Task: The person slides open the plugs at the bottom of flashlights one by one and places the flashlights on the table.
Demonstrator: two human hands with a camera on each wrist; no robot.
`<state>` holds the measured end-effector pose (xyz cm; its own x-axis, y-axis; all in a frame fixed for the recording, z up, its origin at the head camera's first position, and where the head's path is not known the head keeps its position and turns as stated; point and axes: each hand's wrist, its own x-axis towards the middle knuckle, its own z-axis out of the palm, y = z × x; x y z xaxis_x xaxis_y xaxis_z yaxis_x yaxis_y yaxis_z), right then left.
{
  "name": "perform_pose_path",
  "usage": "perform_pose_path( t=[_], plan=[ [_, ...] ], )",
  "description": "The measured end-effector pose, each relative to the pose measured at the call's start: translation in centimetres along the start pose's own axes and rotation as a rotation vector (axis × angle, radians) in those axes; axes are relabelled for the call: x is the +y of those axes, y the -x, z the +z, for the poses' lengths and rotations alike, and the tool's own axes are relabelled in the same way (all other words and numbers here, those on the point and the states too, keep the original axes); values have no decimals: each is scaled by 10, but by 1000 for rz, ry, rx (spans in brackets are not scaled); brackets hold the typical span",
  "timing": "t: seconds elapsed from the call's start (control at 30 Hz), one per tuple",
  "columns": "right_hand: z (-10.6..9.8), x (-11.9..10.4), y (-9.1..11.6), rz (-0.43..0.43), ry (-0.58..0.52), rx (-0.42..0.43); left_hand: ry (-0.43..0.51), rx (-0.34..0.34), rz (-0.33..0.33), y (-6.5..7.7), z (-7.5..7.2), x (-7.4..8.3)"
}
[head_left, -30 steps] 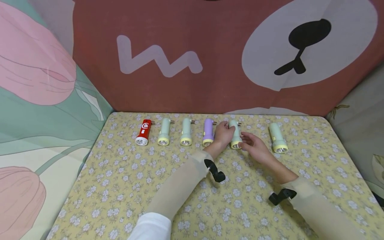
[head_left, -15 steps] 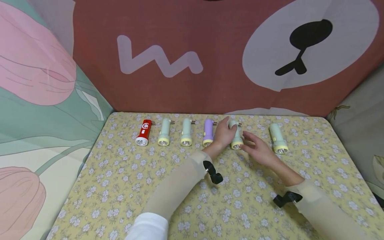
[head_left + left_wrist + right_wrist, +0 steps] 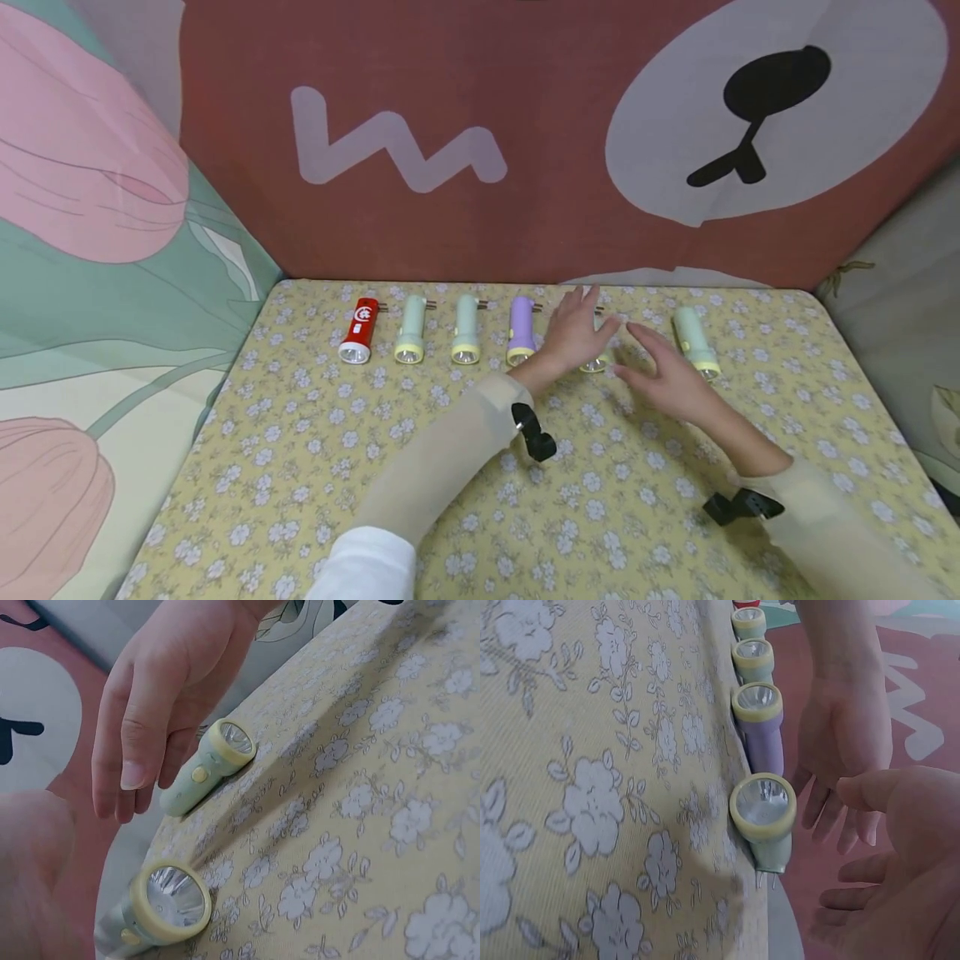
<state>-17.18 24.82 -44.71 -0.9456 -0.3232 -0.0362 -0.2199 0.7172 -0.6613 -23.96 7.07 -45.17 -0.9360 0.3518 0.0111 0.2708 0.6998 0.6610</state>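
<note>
My left hand [image 3: 577,335] hovers over a mint green flashlight [image 3: 595,365] with a yellow rim, hiding most of its body in the head view. The fingers are spread and grip nothing. In the left wrist view this flashlight [image 3: 166,907] lies lens outward, close to that hand. To its right my right hand [image 3: 671,382] is held in the air with thumb and fingers apart, holding nothing. Just behind the right hand lies another mint flashlight [image 3: 693,337]. The right wrist view shows both palms facing the row, apart from the nearest flashlight [image 3: 765,814].
Further left in the row lie a purple flashlight [image 3: 521,329], two mint ones, namely one flashlight [image 3: 467,325] and another flashlight [image 3: 410,327], and a red flashlight [image 3: 360,329]. Plug prongs stick out at their far ends. A floral cloth [image 3: 480,500] covers the table; a printed backdrop [image 3: 450,233] stands behind.
My left hand has left the mint flashlight's side, its fingers spreading as it shifts right above it. My right hand has drawn back to the right. The flashlights look unmoved.
</note>
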Motion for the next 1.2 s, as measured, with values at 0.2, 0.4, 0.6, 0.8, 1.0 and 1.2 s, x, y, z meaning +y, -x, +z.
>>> perform_pose_path(
  t=[0.2, 0.4, 0.6, 0.8, 1.0, 1.2],
  plan=[
    [-8, 5, 9, 17, 30, 4, -22, -31, -1, -6, 7, 5],
    [-16, 18, 17, 30, 25, 22, 1, -59, -2, -11, 13, 11],
    [-22, 27, 22, 48, 52, 46, -18, -79, -24, -15, 17, 17],
    [-30, 37, 24, 76, 81, 72, -83, -25, -15, -20, 17, 20],
    [-36, 48, 29, 128, 59, 88, -32, -17, 16, -26, 17, 26],
    [-42, 56, 32, 150, 35, 96, -9, -43, 24, -29, 20, 39]
  ],
)
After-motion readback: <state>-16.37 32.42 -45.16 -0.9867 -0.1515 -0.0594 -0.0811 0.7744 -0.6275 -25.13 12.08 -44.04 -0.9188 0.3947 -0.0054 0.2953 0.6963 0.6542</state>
